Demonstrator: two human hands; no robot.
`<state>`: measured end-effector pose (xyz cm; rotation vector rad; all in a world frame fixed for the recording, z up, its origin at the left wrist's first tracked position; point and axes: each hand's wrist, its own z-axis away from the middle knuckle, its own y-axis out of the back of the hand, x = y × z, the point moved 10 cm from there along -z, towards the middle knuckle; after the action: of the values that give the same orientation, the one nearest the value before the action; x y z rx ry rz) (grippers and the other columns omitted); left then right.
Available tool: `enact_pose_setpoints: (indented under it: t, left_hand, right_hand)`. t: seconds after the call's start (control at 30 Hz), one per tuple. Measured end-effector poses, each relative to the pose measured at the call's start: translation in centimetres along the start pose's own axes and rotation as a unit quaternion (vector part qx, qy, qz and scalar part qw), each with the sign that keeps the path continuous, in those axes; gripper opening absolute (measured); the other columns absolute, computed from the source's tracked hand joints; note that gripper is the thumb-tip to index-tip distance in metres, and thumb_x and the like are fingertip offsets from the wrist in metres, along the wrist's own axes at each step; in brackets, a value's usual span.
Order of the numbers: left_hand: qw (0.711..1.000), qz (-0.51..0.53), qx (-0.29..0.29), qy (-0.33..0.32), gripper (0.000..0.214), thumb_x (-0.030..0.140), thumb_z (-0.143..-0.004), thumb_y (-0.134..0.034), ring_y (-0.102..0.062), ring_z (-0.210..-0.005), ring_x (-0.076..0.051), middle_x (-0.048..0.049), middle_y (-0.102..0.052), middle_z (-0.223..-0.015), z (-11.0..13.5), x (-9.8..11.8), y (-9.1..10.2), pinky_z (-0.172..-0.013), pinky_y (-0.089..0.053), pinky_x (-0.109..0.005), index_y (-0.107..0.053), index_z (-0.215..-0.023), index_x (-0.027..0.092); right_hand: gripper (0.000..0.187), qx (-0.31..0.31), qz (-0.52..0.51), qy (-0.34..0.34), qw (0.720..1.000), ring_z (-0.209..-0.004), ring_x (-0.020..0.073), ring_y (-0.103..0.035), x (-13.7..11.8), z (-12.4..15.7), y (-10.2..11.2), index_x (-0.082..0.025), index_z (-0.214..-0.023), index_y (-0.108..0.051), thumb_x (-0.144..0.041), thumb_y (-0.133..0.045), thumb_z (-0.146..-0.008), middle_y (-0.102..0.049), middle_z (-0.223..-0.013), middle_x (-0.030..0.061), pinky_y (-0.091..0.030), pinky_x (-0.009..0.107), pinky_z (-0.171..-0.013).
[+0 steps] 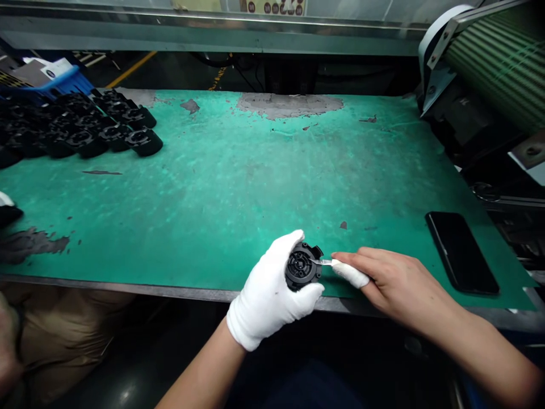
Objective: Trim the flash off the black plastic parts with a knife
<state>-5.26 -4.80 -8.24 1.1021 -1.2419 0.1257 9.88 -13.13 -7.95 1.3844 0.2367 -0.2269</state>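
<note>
In a white glove, my left hand [272,289] grips a round black plastic part [300,266] at the table's front edge. Ribs and a ringed centre show on the part's upturned face. My right hand [392,278] is bare apart from a white covering on the thumb. Between its thumb and index finger it pinches a small knife [326,262] with a thin metal blade. The blade's tip reaches over the right side of the part's face. The knife's handle is hidden in my fingers.
Rows of similar black parts [85,128] stand at the back left, before a blue bin [74,79]. A black phone [462,253] lies at the right. Beyond it is a green-belted conveyor [502,62]. At the left sits another person [63,335]. The green tabletop [255,170] has worn patches.
</note>
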Motion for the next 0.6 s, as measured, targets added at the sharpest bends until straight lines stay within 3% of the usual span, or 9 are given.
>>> enact_pose_setpoints:
  t: [0.3, 0.43, 0.6]
  left_hand:
    - [0.998, -0.028, 0.042, -0.022, 0.073, 0.037, -0.081, -0.073, -0.049, -0.137, -0.019, -0.0059, -0.054, -0.144, 0.2, 0.7, -1.0, -0.121, -0.041, -0.035, -0.04, -0.145, 0.023]
    - [0.999, -0.023, 0.043, -0.023, 0.075, 0.036, -0.081, -0.071, -0.048, -0.139, -0.02, -0.0058, -0.052, -0.147, 0.4, 0.5, -1.1, -0.123, -0.039, -0.036, -0.038, -0.148, 0.022]
    - [0.997, 0.078, -0.015, 0.022, 0.07, 0.016, -0.086, -0.057, -0.053, -0.135, -0.016, -0.0015, -0.055, -0.146, -0.1, -1.1, 0.3, -0.122, -0.04, -0.036, -0.034, -0.151, 0.027]
  right_hand:
    - [0.037, 0.096, 0.07, -0.099, 0.988, -0.081, 0.0226, -0.068, 0.5, -0.2, 0.5, -0.036, -0.134, -0.062, -0.03, -0.046, -0.1, -0.068, -0.088, -0.0006, -0.043, 0.034, -0.061]
    - [0.037, 0.061, -0.026, -0.097, 0.993, -0.095, 0.0229, -0.07, 1.4, -0.2, -0.2, -0.039, -0.132, -0.063, -0.032, -0.041, -0.102, -0.073, -0.109, -0.0008, -0.051, 0.036, -0.075]
    - [0.037, -0.017, -0.135, -0.051, 0.989, -0.106, 0.0232, -0.069, 0.3, 1.1, -1.6, -0.038, -0.128, -0.066, -0.034, -0.039, -0.103, -0.073, -0.121, -0.0012, -0.053, 0.038, -0.086]
